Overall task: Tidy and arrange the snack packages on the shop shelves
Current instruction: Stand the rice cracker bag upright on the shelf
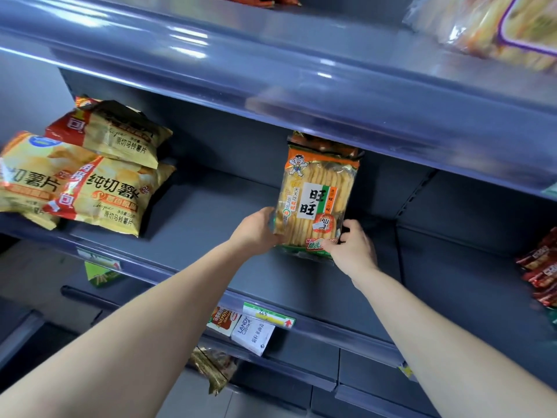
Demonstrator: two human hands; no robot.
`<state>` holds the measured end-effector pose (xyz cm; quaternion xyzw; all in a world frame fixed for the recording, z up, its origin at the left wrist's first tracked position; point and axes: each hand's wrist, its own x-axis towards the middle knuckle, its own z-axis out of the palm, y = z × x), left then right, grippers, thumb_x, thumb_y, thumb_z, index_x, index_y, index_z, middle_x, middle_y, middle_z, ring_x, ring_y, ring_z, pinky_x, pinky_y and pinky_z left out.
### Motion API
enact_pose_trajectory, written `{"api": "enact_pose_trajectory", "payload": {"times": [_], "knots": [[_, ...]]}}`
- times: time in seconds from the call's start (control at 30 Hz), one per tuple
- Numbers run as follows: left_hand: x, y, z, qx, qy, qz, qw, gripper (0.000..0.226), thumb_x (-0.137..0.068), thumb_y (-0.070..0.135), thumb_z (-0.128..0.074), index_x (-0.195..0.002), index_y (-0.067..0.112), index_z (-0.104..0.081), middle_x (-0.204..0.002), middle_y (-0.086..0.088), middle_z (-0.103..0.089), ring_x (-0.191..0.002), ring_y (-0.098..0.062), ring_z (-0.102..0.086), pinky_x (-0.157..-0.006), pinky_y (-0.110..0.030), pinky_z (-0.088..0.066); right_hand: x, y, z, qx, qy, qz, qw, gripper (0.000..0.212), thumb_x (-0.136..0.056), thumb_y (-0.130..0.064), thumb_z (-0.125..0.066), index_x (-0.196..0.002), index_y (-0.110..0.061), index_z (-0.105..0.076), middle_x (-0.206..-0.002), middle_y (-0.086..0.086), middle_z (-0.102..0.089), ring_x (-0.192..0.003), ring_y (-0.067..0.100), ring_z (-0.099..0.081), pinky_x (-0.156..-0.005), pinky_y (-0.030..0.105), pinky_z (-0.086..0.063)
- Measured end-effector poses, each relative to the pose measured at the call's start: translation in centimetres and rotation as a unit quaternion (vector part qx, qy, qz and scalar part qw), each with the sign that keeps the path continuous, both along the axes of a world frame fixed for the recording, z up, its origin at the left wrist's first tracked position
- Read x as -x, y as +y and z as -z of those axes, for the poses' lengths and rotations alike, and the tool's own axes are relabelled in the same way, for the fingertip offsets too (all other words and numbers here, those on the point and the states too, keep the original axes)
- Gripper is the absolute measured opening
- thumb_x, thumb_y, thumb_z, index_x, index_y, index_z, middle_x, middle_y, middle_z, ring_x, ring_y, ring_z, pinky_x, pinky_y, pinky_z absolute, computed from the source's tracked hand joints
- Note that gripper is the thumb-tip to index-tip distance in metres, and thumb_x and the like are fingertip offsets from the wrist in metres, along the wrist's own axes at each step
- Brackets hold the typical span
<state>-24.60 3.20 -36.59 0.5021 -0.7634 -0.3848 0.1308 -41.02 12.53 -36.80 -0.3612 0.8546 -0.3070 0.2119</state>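
Observation:
An orange and green rice cracker pack (319, 191) stands upright on the grey middle shelf (391, 285), its top hidden under the shelf above. My left hand (256, 230) grips its lower left edge. My right hand (352, 245) grips its lower right corner. Three yellow potato chip bags (99, 188) lie stacked on the left end of the same shelf.
Red snack packs (539, 270) sit at the shelf's right end. A clear bag of crackers (494, 28) lies on the top shelf. A white box (253, 336) and other packs show on the lower shelf. A green price tag (268, 315) is on the shelf rail.

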Motion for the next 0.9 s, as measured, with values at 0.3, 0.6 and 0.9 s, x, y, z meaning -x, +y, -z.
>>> {"api": "enact_pose_trajectory", "payload": {"times": [0.3, 0.6, 0.9], "knots": [[1.1, 0.4, 0.8, 0.047, 0.063, -0.049, 0.996, 0.056, -0.079, 0.016, -0.072, -0.130, 0.019, -0.051, -0.119, -0.003, -0.065, -0.105, -0.025, -0.061, -0.075, -0.030, -0.048, -0.7, -0.3, 0.2, 0.060, -0.041, 0.022, 0.997, 0.046, -0.085, -0.020, -0.068, -0.129, -0.019, -0.052, -0.108, 0.000, -0.067, -0.106, 0.021, -0.061, -0.090, 0.040, -0.052], [0.9, 0.1, 1.9, 0.022, 0.051, -0.021, 0.998, 0.074, -0.082, 0.013, -0.066, -0.147, 0.024, -0.033, -0.126, -0.003, -0.061, -0.104, -0.025, -0.062, -0.075, -0.025, -0.043, -0.9, -0.9, 1.3, 0.072, -0.044, 0.009, 0.996, 0.055, -0.090, -0.022, -0.063, -0.142, -0.023, -0.042, -0.128, 0.000, -0.061, -0.107, 0.017, -0.061, -0.091, 0.034, -0.051], [0.6, 0.2, 1.6, 0.031, 0.044, -0.025, 0.998, 0.068, -0.079, 0.016, -0.070, -0.140, 0.021, -0.041, -0.123, -0.006, -0.061, -0.102, -0.028, -0.062, -0.083, -0.036, -0.050, -0.7, -0.1, 1.1, 0.070, -0.055, 0.022, 0.996, 0.062, -0.089, -0.022, -0.064, -0.145, -0.018, -0.036, -0.138, 0.007, -0.053, -0.115, 0.019, -0.058, -0.100, 0.038, -0.047]]}}
